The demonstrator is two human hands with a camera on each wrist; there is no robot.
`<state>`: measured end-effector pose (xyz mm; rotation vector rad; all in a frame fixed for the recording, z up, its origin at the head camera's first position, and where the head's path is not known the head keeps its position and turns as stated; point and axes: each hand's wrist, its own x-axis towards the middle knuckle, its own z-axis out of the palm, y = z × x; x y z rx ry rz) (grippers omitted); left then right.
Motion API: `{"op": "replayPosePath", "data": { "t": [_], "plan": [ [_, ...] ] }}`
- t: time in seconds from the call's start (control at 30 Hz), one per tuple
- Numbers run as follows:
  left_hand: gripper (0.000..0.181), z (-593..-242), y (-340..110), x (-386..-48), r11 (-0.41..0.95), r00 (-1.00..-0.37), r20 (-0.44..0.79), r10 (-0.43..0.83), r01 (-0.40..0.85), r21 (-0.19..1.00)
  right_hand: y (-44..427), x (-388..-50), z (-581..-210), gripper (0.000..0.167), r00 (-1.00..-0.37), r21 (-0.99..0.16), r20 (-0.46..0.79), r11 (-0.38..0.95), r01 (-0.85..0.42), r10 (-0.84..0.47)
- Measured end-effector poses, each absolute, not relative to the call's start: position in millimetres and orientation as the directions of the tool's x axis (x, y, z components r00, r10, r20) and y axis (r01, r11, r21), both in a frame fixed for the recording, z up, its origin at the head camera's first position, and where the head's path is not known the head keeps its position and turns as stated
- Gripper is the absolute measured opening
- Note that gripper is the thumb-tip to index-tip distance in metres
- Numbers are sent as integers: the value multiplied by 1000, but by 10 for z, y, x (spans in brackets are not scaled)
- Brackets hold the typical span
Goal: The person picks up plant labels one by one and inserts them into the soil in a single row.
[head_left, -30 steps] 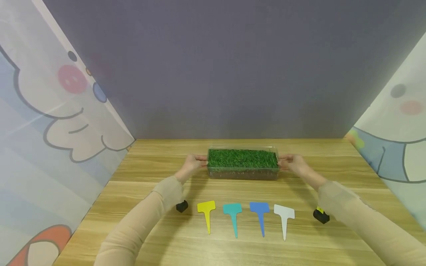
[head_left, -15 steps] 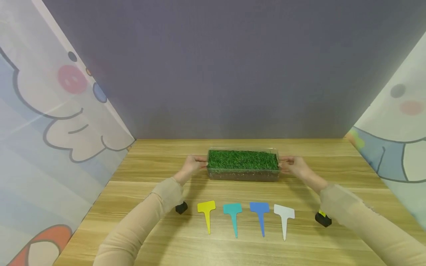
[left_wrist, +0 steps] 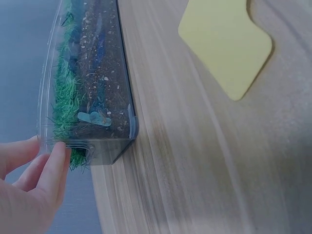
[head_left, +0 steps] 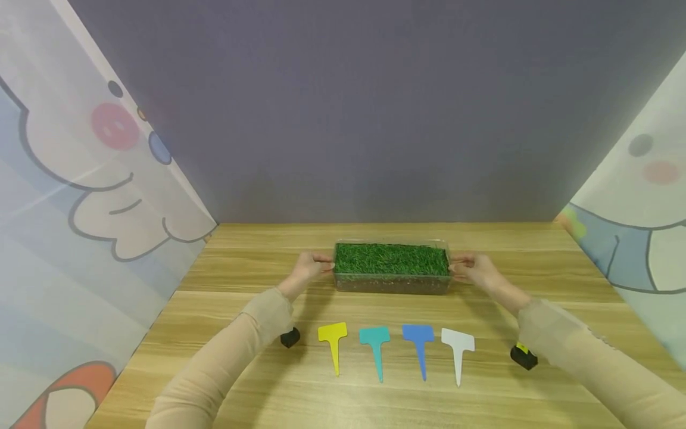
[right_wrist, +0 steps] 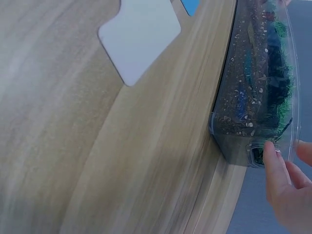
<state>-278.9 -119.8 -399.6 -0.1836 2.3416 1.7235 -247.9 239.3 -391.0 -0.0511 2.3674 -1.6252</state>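
Note:
A clear plastic box (head_left: 392,283) stands at the back middle of the table, dark soil in it under a layer of green grass (head_left: 391,259). At its left end my left hand (head_left: 311,266) pinches the rim, as the left wrist view shows with the hand (left_wrist: 36,178) at the end wall. My right hand (head_left: 476,269) holds the opposite end the same way, fingers against the end wall in the right wrist view. In front of the box lie a yellow plant label (head_left: 333,339), a teal one, a blue plant label (head_left: 420,344) and a white plant label (head_left: 458,348).
The wooden table (head_left: 396,408) ends at a grey wall (head_left: 386,113) behind the box. Cartoon-printed panels flank it on both sides. A small black block (head_left: 290,338) shows by the left sleeve, another black block (head_left: 523,356) by the right one.
The box has slid slightly toward me, with both hands keeping their hold on its ends. The plant labels have stayed where they lie.

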Motion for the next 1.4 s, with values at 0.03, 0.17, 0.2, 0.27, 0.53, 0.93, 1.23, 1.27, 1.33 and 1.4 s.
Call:
{"op": "replayPosePath", "data": {
  "t": [0.03,0.17,0.2,0.27,0.53,0.93,1.23,1.27,1.33,1.4],
  "plan": [
    [27,-3993,-1200,-2783,304,-966,-255,30,-234,924,2393,-2477,-3911,43,-964,-920,-199,372,121,-179],
    [27,-3986,-1216,-2758,313,-967,-252,29,-231,921,2392,-2467,-3919,43,-963,-920,-195,375,115,-184],
    [27,-3986,-1217,-2752,311,-966,-257,27,-237,921,2391,-2463,-3917,43,-964,-921,-192,372,112,-186],
    [27,-3983,-1219,-2739,308,-965,-263,23,-243,920,2388,-2457,-3913,43,-963,-924,-189,368,109,-190],
    [28,-3977,-1217,-2703,300,-962,-271,35,-249,921,2393,-2435,-3873,44,-961,-916,-196,387,107,-198],
    [29,-3992,-1220,-2728,266,-958,-282,53,-258,929,2454,-2420,-3865,44,-954,-859,-178,510,31,-241],
    [30,-3981,-1225,-2716,226,-956,-283,72,-261,939,2583,-2228,-3907,41,-903,-819,-183,569,-79,-389],
    [31,-3981,-1227,-2718,225,-956,-285,71,-263,938,2596,-2210,-3913,40,-888,-805,-177,582,-117,-424],
    [30,-3984,-1228,-2723,224,-956,-284,69,-262,939,2603,-2171,-3927,37,-861,-783,-157,592,-190,-484],
    [30,-3985,-1230,-2726,223,-957,-283,68,-262,939,2600,-2130,-3947,36,-837,-755,-135,602,-259,-530]
  ]
}}
